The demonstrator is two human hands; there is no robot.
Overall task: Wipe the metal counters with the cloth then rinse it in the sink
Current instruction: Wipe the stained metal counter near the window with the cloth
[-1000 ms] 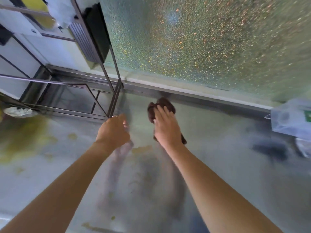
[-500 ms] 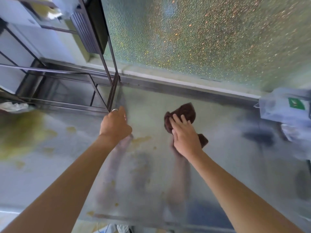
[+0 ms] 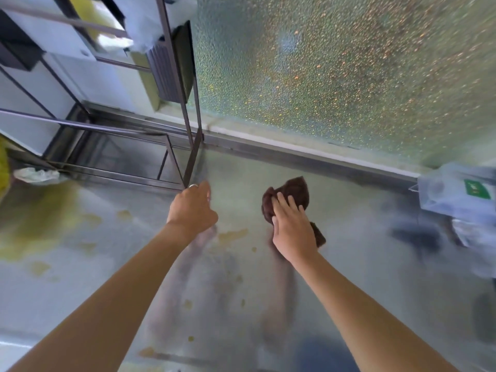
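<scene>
While flat right hand (image 3: 294, 229) presses soft, limp cloth (image 3: 291, 194) onto smeared surface (image 3: 362, 253), left hand (image 3: 192, 209) curled, grasping nothing visible.

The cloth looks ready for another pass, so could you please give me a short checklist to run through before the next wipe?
1. Cloth under the right hand, fingers flat on it: ok.
2. Cloth lying on the metal counter: ok.
3. Yellowish stains between the hands not yet wiped off: not ok.
4. Left hand out of the cloth's way, beside the foot of the metal rack: ok.
5. Plastic bag at the right apart from the cloth: ok.
6. Cloth wet enough to lift the stains: cannot tell.
</scene>
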